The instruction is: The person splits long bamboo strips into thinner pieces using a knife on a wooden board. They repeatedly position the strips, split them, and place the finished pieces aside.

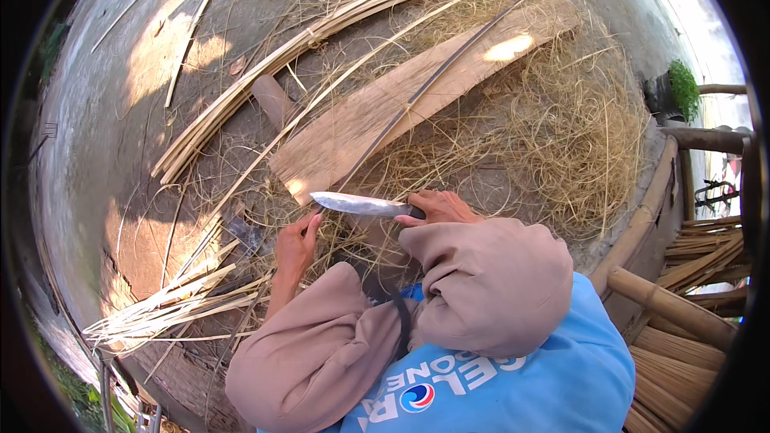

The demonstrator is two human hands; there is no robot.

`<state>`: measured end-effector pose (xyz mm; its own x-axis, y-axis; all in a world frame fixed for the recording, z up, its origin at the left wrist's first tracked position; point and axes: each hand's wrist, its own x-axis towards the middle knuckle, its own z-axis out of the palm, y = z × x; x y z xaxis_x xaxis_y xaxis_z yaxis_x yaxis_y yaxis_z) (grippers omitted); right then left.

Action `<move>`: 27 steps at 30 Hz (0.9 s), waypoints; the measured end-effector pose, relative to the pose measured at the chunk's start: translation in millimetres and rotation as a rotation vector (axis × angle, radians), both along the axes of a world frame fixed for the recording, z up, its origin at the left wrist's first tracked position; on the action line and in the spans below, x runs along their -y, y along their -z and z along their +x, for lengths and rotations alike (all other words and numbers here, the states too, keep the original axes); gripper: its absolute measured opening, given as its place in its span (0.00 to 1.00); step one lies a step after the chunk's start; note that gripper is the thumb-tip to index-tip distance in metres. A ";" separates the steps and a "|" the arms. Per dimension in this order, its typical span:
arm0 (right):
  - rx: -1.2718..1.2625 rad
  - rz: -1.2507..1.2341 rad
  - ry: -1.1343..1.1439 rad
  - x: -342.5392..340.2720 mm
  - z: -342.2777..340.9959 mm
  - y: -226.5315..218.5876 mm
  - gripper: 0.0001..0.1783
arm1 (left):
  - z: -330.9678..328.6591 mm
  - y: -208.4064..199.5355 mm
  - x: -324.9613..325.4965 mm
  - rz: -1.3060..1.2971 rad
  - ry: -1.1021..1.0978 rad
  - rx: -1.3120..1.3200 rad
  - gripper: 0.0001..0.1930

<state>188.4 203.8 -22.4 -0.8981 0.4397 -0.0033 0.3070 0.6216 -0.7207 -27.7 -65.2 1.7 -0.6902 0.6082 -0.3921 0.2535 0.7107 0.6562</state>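
Observation:
My right hand [443, 208] is closed around the dark handle of a knife [361, 204]. Its broad blade points left, with the tip close to my left hand [297, 244]. The fingers of my left hand pinch at the near end of a long, dark bamboo strip [433, 76]; the very end is hard to make out. From there the strip passes by the blade and lies over a wide wooden plank [353, 124], reaching away to the far right.
A long bundle of pale split strips [265, 72] curves beyond the plank. Thin curly shavings [573, 140] pile up at right. More pale strips [172, 309] lie at lower left. A bamboo rail [642, 216] and stacked strips [674, 369] stand at right.

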 end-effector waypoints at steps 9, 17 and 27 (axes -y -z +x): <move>0.122 0.058 0.005 -34.9 -15.3 -8.7 0.32 | -13.7 7.2 19.7 0.128 -0.002 0.183 0.21; 0.202 0.052 0.424 -150.4 -16.6 -16.1 0.35 | -13.6 -10.6 -2.4 0.052 0.003 0.116 0.23; 0.217 -0.136 0.648 -249.4 -26.9 2.4 0.40 | 2.2 -9.8 122.5 0.006 -0.145 0.140 0.18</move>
